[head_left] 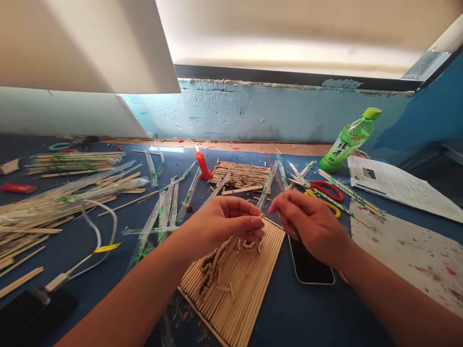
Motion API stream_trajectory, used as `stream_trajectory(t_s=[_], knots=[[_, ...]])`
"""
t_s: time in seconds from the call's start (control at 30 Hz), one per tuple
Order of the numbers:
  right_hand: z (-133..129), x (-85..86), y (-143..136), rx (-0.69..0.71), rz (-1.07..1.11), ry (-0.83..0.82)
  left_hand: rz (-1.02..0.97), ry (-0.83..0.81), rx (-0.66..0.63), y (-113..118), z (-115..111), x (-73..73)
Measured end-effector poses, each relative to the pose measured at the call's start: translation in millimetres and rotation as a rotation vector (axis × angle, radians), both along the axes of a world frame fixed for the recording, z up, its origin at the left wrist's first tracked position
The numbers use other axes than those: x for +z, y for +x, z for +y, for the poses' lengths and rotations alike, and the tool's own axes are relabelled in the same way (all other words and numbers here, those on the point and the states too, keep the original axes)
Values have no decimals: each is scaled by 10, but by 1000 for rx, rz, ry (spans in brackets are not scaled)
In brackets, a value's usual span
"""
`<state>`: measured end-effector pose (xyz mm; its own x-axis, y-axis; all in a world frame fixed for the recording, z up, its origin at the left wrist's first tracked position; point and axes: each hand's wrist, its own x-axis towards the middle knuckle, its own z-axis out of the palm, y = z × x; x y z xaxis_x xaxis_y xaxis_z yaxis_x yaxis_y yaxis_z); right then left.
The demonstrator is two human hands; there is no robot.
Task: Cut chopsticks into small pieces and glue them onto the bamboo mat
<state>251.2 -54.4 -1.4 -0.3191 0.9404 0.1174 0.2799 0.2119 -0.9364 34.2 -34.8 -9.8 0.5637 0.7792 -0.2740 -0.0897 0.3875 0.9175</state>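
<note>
My left hand (231, 221) is closed in a pinch above a panel of wooden sticks (249, 289) laid side by side. What its fingertips hold is too small to make out. My right hand (311, 221) is curled closed just to the right, apart from the left. A thin blurred shape rises from its fingers, and I cannot tell what it is. On the panel, a raised design of small wooden pieces (213, 265) is partly hidden by my left hand. Two short stick pieces (231, 290) lie loose on it. Beneath my right hand is a phone (313, 265).
A lit red candle (203, 166) stands behind the panel, beside a darker stick panel (240, 174). Red-handled scissors (327, 189), a green tea bottle (349, 142) and papers (401, 188) are at right. Chopstick bundles (75, 161), wrappers (170, 205) and a white cable (99, 236) lie left.
</note>
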Motion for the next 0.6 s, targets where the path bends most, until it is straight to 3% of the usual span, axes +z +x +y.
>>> stream_trajectory(t_s=[0.1, 0.3, 0.47, 0.6], knots=[[54, 19, 41, -43, 249, -121, -28, -8, -57, -8, -23, 36], [58, 8, 29, -22, 411, -196, 4, -10, -76, 52, -79, 89], [24, 2, 21, -83, 336, -123, -8, -80, -70, 66, -76, 87], [18, -4, 11, -25, 402, -240, 17, -107, -94, 61, -77, 80]])
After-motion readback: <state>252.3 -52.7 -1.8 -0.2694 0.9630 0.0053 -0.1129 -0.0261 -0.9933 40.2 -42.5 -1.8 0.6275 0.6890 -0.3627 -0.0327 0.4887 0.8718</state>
